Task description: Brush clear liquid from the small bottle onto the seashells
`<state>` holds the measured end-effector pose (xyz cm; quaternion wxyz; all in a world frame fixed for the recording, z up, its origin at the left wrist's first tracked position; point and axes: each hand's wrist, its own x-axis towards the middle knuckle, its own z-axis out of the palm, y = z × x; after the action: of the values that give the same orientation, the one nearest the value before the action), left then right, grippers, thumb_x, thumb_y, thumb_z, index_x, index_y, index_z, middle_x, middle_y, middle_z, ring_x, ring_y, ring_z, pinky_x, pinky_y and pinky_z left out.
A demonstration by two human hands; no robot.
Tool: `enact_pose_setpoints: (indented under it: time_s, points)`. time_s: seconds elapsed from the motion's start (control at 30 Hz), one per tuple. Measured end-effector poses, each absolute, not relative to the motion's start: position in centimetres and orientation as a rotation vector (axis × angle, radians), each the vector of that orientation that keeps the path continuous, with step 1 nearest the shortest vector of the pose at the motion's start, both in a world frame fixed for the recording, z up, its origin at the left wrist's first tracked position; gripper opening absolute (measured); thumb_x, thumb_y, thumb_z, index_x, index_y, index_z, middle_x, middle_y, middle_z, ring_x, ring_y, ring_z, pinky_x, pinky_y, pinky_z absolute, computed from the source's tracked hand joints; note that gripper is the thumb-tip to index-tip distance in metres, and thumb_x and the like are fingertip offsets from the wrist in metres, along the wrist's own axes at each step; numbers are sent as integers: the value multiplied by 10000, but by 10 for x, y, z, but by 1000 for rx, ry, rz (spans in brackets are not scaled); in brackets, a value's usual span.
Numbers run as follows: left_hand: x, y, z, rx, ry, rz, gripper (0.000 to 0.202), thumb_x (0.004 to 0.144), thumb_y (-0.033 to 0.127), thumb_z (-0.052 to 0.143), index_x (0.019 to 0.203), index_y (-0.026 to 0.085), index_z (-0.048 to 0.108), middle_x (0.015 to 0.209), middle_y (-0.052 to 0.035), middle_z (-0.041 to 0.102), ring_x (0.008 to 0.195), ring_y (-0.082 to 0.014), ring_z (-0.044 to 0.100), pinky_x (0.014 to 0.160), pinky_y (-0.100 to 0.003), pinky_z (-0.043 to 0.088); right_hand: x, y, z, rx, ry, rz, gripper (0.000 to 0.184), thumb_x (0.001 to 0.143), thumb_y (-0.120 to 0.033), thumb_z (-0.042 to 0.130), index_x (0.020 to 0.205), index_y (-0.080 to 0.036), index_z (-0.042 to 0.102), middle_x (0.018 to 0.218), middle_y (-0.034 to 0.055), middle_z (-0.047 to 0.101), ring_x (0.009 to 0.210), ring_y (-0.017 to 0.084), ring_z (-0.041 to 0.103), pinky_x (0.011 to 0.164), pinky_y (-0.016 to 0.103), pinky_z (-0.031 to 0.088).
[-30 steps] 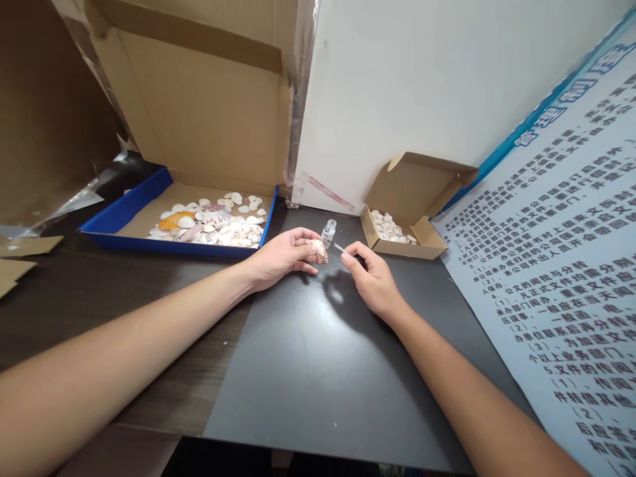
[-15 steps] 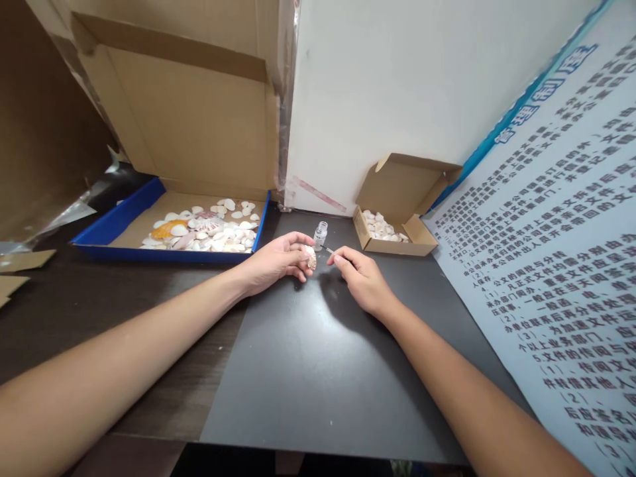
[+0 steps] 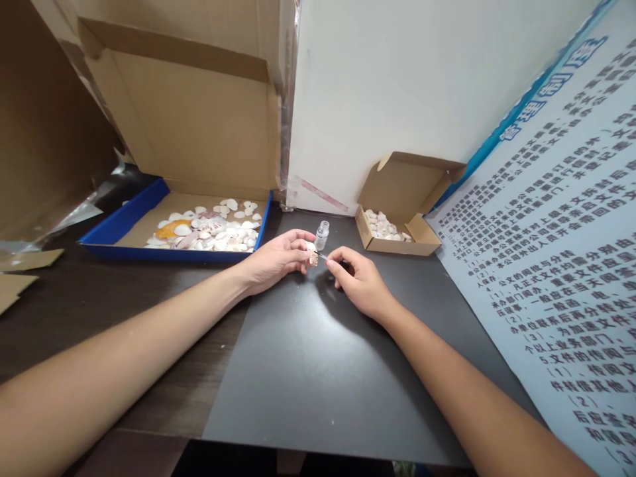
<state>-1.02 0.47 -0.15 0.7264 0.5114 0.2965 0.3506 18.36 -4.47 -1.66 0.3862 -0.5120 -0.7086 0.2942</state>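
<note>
A pale, brown-speckled seashell is pinched between the fingertips of my left hand. My right hand closes on a small brush, thin and dark-tipped; most of its handle is hidden in the fingers. The brush tip points left and appears to touch the shell's face, though it is too small to be sure. Just behind both hands an uncapped little glass bottle stands upright on the dark grey mat.
At the left, a blue-sided cardboard box lies open with many white shells and an orange one. A smaller brown box of white shells stands back right. A printed poster slants along the right side.
My right hand has brought the brush slightly left and down, from beside the bottle to the shell. The left hand still grips the shell, its fingers drawn closer together.
</note>
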Motion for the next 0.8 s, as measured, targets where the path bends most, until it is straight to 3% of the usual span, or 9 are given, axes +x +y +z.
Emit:
enact_pose_setpoints:
  time_s: [0.8]
  points:
    - [-8,2,-4,1123,640,856,299,733,103,705,946,170,506,797,3,647,756,-125,635,674,-246,482,178,-51,-9,-1386,-1814,774,256,862,-320,540,648,-196,474,568,-41,486,540,109,458,550,239,354]
